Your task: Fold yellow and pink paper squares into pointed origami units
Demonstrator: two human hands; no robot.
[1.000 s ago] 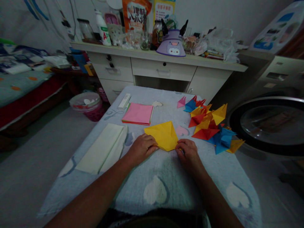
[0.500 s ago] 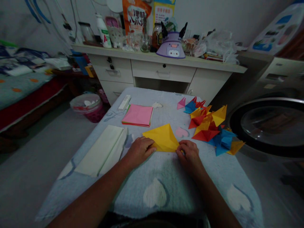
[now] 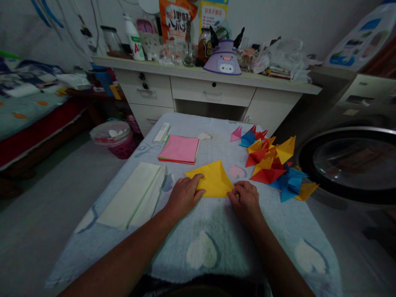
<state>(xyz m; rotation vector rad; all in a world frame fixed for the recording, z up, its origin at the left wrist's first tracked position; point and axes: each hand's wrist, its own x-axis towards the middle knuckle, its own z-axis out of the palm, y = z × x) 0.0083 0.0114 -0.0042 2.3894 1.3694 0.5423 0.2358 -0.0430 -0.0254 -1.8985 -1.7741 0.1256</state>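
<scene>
Blue heart-patterned cloth [image 3: 173, 237] spreads before a white cabinet [image 3: 185, 87]. On the cloth, between both hands, lies a folded yellow paper [image 3: 213, 177]. The left hand [image 3: 183, 194] rests on its left side, thumb and forefinger slightly parted; the right hand [image 3: 246, 198] pinches its near right corner. Beyond sits a pink-topped paper stack [image 3: 180, 148]; rightward, colourful folded figures [image 3: 267, 175] cluster.

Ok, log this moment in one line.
left grip: on yellow paper; right grip: at its right corner; paper stack: pink on top
</scene>
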